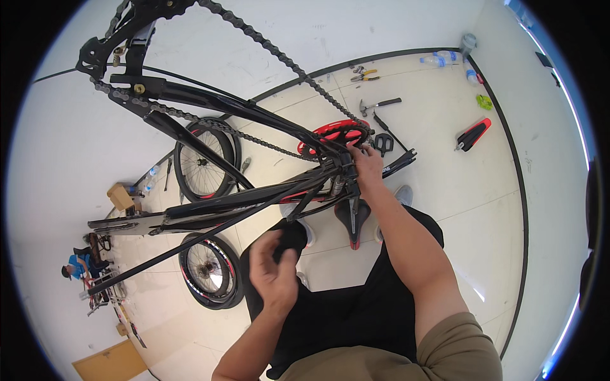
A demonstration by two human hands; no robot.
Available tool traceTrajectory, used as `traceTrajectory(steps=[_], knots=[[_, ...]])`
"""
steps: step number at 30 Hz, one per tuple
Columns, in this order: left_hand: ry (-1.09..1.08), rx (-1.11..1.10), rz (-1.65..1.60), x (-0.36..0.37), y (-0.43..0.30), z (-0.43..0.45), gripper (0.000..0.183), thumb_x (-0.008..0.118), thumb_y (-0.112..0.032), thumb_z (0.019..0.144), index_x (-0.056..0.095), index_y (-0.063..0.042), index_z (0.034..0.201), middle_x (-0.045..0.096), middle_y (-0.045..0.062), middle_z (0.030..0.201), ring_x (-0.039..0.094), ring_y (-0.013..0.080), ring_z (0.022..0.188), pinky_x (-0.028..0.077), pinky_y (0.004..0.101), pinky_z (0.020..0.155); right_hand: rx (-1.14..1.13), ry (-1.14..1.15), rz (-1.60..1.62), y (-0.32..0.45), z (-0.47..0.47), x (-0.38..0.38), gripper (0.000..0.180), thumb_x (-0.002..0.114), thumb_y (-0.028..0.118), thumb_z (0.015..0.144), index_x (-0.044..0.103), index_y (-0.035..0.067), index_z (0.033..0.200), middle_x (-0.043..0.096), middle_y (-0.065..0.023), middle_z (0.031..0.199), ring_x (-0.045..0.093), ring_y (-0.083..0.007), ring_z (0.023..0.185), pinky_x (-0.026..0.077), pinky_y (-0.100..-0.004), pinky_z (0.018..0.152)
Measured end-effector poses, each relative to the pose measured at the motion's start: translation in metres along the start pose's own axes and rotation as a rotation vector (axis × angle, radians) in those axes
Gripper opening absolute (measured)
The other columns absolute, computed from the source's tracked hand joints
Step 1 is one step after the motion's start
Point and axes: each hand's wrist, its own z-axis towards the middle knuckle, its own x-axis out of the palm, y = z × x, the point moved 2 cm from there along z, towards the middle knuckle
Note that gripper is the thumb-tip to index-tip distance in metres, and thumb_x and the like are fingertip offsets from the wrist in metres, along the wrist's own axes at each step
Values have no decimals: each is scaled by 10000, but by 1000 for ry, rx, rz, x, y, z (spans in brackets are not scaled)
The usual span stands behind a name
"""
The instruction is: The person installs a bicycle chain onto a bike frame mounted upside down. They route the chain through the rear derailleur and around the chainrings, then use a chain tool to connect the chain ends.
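My right hand (369, 166) grips the black bicycle frame (205, 102) near the bottom bracket, close beside the red chainring (329, 127). Its fingertips are partly hidden behind the frame parts. A chain (267, 44) runs from the chainring to the dropout end of the frame at the upper left. My left hand (274, 276) is blurred, holding nothing, with fingers apart above my left thigh. Under the frame, between my legs, a black and red saddle (352, 219) points toward me. A black pedal (383, 144) shows just beyond my right hand.
Two groups of bicycle wheels (202, 162), (209, 271) lie at the left. On the floor ahead are a claw hammer (381, 105), pliers (366, 77) and another saddle (473, 135). A long black bar (190, 243) extends left. Plastic bottles (441, 59) lie along the wall. A person (78, 266) sits far left.
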Motion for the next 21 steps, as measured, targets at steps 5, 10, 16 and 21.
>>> traceTrajectory(steps=[5,10,16,21], knots=[[98,-117,43,42,35,63,392,641,-36,892,557,43,1267,607,159,1199,581,231,1132,439,352,1003,0,-36,-48,2,2,-5,293,732,179,832,649,0,1049,658,-59,849,609,-114,697,472,-265,595],[34,78,283,59,74,141,473,651,-90,870,519,37,1306,619,199,1236,602,285,1164,468,400,1004,28,-11,-36,-4,6,-4,280,736,174,829,658,3,1036,658,-60,886,606,-117,740,483,-269,649],[264,-279,537,79,79,179,552,738,-214,830,531,-19,1303,667,212,1157,675,357,1008,520,420,885,22,0,-1,-3,3,-6,231,736,171,832,678,15,993,650,-29,819,563,-97,669,437,-242,582],[397,-351,570,84,100,195,363,656,-303,875,689,-78,1157,710,180,1069,681,357,991,522,425,878,69,-5,-26,2,1,-3,240,717,197,844,676,15,995,650,-27,810,560,-94,644,439,-252,566]])
